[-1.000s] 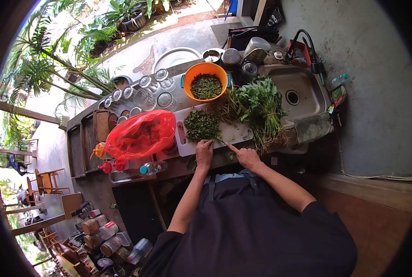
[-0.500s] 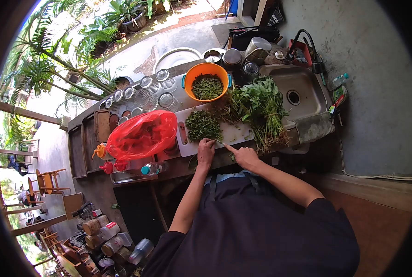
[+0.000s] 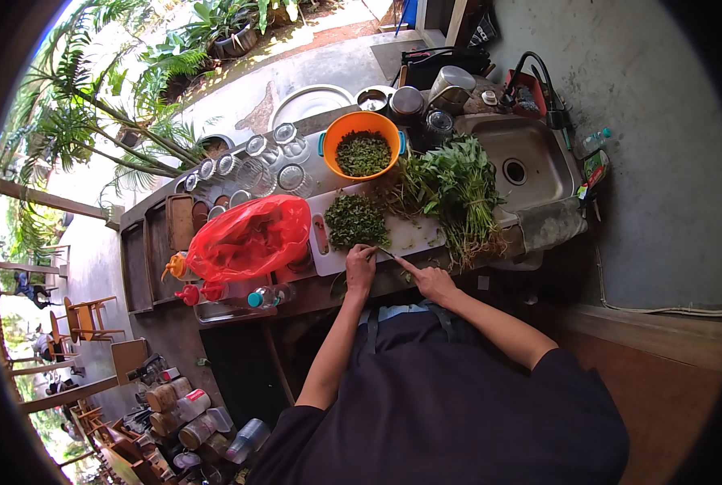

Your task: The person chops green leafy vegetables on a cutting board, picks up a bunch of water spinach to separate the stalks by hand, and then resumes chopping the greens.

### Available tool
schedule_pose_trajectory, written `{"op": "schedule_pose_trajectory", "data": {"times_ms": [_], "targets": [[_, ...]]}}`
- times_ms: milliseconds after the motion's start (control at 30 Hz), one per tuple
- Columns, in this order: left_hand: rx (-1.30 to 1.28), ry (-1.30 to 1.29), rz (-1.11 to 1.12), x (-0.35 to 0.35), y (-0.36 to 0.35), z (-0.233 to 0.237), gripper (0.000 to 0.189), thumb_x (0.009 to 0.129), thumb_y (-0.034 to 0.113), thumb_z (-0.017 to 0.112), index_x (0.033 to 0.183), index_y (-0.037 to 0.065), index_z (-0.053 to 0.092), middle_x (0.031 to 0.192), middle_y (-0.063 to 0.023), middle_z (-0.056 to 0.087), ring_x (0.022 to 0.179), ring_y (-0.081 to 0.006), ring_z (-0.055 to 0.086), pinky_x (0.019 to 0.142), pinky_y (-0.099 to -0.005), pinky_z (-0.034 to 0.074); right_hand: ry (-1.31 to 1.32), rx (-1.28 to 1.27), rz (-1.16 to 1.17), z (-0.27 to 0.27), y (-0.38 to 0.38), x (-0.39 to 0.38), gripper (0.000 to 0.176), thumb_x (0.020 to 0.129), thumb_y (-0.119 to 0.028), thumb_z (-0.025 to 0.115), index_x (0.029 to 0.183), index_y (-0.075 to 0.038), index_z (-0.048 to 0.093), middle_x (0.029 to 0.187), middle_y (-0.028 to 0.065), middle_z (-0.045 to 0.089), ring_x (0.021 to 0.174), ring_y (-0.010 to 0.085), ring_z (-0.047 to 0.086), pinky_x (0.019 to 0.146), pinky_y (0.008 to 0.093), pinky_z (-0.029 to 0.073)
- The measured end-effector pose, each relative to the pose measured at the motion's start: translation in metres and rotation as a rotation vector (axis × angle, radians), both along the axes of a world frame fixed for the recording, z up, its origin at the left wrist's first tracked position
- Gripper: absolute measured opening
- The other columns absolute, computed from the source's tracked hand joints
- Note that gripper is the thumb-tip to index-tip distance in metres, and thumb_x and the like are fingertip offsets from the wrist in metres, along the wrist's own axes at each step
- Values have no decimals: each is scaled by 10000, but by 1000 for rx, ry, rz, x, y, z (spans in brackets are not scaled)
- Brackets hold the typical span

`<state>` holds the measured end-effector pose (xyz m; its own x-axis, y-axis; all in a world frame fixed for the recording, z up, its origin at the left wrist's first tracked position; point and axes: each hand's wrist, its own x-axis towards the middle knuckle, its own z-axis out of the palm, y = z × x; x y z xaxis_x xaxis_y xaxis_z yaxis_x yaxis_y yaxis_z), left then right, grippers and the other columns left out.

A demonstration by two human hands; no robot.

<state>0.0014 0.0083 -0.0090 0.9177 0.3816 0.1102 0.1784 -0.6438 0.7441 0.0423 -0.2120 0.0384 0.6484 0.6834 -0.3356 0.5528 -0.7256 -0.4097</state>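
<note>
"So, what are your two hands doing?"

"Your left hand (image 3: 361,257) is pinched shut at the near edge of the white board (image 3: 419,235), just beside the pile of cut leaves (image 3: 356,221). I can't tell what is between its fingers. Your right hand (image 3: 436,283) is curled closed around what looks like a thin knife (image 3: 386,254) – one finger points along it, toward your left hand."

"And where are the green things?"

"The cut leaves lie on the board, at 12 o'clock from your left hand. More cut leaves (image 3: 363,153) are in the orange bowl (image 3: 363,122), at 12 o'clock from the pile. A big leafy bunch (image 3: 463,187) lies at 2 o'clock from the board's middle, partly on it."

"What else is near you?"

"From the pile, the red bag (image 3: 252,234) is at 9 o'clock, and some glass jars (image 3: 293,179) are at 10. The sink (image 3: 540,144) is at 2 o'clock from the bunch."
</note>
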Motion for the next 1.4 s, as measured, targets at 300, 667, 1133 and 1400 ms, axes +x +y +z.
{"op": "schedule_pose_trajectory", "data": {"times_ms": [300,667,1133,1400], "targets": [[71,3,-33,-7,-5,13,188,833,36,692,1011,26,751,977,-134,647,944,-315,628,843,-405,516,-63,12,13,-11,16,4,819,903,-113,511,1563,-444,157,747,213,660,676,415,668,650,542,559],[53,13,-53,-8,-4,11,208,847,39,677,1044,31,745,995,-131,634,969,-315,605,862,-414,503,-104,-26,37,-5,-5,1,813,926,-100,499,1566,-443,134,719,205,656,656,419,665,630,538,561],[43,31,-74,-3,-4,4,241,812,31,699,1049,18,738,1020,-131,641,996,-317,610,881,-412,503,0,-98,16,40,9,6,834,880,-31,466,1563,-427,198,821,217,682,779,415,688,748,538,559],[75,41,-77,-3,-5,6,252,798,21,706,1047,23,740,1034,-127,637,1014,-313,605,893,-407,504,-18,-83,29,25,16,8,830,883,-38,476,1566,-418,196,774,213,672,716,418,674,716,542,552]]}}
